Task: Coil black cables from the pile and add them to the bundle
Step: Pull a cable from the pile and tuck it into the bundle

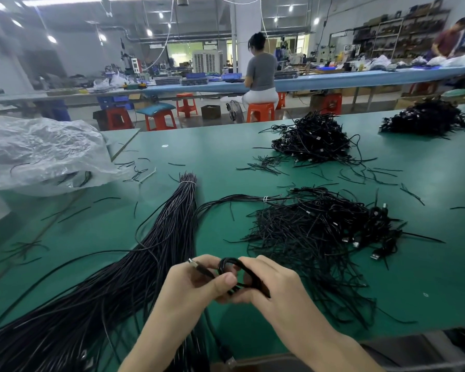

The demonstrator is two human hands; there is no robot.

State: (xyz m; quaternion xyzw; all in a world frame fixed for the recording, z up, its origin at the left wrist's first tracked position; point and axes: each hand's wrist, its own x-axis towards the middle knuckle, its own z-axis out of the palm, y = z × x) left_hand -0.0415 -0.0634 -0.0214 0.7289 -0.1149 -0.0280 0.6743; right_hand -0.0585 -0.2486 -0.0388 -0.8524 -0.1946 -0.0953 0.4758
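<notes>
I logged one container on the green table [212,146]: a crumpled clear plastic bag [38,151] at the left of the frame, with a few black cable strands showing through its lower right edge. Blue bins [231,76] stood on the far bench in the upper middle; I could not tell what they held. Cable masses on the table numbered four. One was a long bundle [172,224] running from the lower left to the middle, cinched near its far end by a white tie [187,181]. The second was a near pile [320,232] of tangled cables at centre right. The other two were far piles, one at upper centre right [312,140] and one at the upper right edge [427,118]. Short loose black strands lay scattered between them. One coiled cable [227,264] was held above the table at lower centre, between the long bundle and the near pile. The left hand [196,280] gripped it with fingers curled and thumb pressed onto the loops, a metal plug [192,262] sticking out past its fingers. The right hand [269,280] had its fingers wrapped round the other side of the same coil. One person [261,73] sat at the far bench.
</notes>
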